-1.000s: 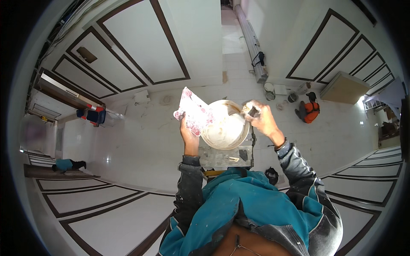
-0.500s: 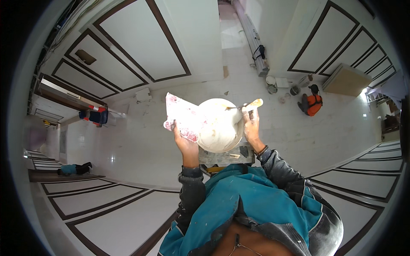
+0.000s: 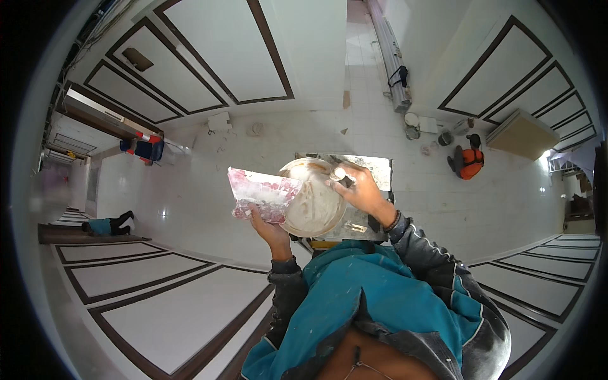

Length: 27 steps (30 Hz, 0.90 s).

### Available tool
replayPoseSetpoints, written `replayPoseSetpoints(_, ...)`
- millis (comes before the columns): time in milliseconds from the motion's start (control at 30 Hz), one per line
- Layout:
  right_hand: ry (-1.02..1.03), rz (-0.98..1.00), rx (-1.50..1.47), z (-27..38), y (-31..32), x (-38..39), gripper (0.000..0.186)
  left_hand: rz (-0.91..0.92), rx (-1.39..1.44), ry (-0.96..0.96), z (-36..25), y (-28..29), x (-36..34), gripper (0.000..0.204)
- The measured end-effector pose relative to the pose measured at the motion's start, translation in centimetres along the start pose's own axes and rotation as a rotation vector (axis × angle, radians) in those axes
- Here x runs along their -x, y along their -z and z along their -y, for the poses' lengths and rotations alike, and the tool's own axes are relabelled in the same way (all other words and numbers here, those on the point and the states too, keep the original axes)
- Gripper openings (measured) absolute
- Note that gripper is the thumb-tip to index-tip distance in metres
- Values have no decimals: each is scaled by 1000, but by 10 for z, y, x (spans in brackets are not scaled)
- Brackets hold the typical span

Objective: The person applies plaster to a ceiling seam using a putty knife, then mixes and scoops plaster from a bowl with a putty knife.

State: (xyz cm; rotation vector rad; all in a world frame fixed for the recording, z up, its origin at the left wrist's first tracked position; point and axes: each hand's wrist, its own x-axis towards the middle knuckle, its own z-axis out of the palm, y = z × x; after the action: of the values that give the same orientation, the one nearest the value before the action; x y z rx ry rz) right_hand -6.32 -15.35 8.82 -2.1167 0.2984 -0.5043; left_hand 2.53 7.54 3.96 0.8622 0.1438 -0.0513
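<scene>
In my left hand (image 3: 271, 235) is a flat board (image 3: 263, 193), white with pink-red smears, gripped at its near edge. Its right end laps over the rim of a round bucket (image 3: 315, 218) of whitish paste. My right hand (image 3: 364, 193) is closed around a putty knife (image 3: 344, 180) above the bucket's far right side; its handle is mostly hidden by my fingers. Beneath the bucket is a paste-stained platform (image 3: 377, 170), close in front of my body. A small light-coloured piece (image 3: 356, 227) lies on the platform near my right wrist.
A person in an orange vest (image 3: 470, 163) crouches at the right near buckets (image 3: 411, 125) and leaning panels (image 3: 522, 137). Another person (image 3: 107, 226) is low at the far left. A blue chair (image 3: 149, 150) stands at the left; long wrapped lengths (image 3: 394, 76) lie beyond.
My right hand has moved left and turned over the bucket, hiding the knife's yellow handle. The board has tilted and shifted slightly left and nearer. More of the platform shows.
</scene>
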Motion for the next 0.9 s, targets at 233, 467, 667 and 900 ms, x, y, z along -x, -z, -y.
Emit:
replayPoseSetpoints(233, 149, 403, 195, 32, 30, 17, 39, -67, -57, 34, 8, 5, -3, 47)
replayPoseSetpoints(467, 154, 237, 65, 26, 39, 43, 32, -112, -168, -105, 14, -5, 5, 43)
replayPoseSetpoints(667, -322, 175, 195, 20, 67, 52, 35, -120, -395, -225, -7, -37, 20, 41)
replayPoseSetpoints(900, -262, 275, 419, 22, 74, 65, 34, -62, -557, -299, -24, -64, 35, 40)
